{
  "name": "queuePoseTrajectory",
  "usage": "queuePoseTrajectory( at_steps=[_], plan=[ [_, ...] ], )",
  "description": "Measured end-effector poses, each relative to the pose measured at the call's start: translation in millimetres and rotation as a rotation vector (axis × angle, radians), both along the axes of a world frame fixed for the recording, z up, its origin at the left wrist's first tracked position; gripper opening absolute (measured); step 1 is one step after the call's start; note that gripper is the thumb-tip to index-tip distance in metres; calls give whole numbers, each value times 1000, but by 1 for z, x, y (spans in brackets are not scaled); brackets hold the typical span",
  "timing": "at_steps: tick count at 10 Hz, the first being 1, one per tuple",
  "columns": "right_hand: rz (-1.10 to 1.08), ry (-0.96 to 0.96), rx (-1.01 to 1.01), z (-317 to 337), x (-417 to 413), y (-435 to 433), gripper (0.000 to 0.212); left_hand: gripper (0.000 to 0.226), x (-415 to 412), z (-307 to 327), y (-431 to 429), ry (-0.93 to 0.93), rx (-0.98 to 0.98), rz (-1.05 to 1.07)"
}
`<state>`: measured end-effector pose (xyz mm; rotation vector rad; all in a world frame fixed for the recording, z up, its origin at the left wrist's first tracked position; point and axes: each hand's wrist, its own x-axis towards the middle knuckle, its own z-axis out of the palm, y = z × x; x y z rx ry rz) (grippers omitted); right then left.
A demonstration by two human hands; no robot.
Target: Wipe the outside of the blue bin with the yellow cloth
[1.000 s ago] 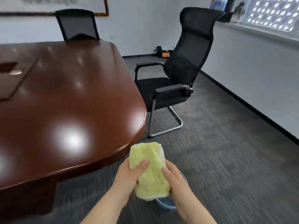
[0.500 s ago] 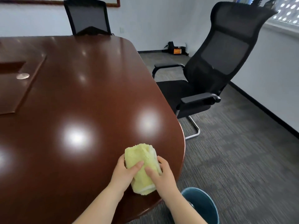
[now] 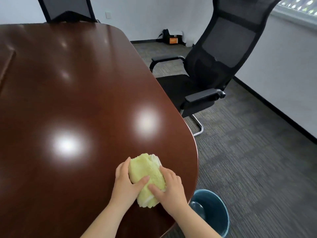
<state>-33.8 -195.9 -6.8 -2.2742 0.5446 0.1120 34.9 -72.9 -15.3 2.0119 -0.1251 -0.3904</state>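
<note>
both hands, left hand (image 3: 126, 183) and right hand (image 3: 169, 188), gripping the folded yellow cloth (image 3: 147, 179) on the table (image 3: 68, 100), long side pointing away; blue bin (image 3: 215, 212) on floor beside, no writing readable

A glossy dark brown surface (image 3: 77, 100) spreads beyond and left of the hands, mirroring two ceiling lights. Right of them lies grey carpet (image 3: 248, 160) with a black mesh chair (image 3: 214, 66). White walls (image 3: 291, 66) enclose the room; another chair (image 3: 66, 9) stands opposite.

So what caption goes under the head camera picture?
Both hands, left hand and right hand, hold the yellow cloth on the table; blue bin below.
</note>
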Motion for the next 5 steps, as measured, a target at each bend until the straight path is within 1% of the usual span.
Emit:
queuePoseTrajectory(
  at_steps=[1, 3, 4, 5],
  plan=[
    [-4, -14, 13, 6, -3, -2, 69, 85, -4, 1, 2, 2, -10, -13],
    [-95, -129, 76, 27, -22, -4, 58, 81, -11, 11, 2, -71, 39, 30],
    [-169, -195, 89, 44, -44, -10, 51, 75, -23, 23, 1, -94, 68, 42],
    [-259, -258, 203, 55, -74, -14, 42, 62, -46, 33, 0, -183, 67, 77]
  ],
)
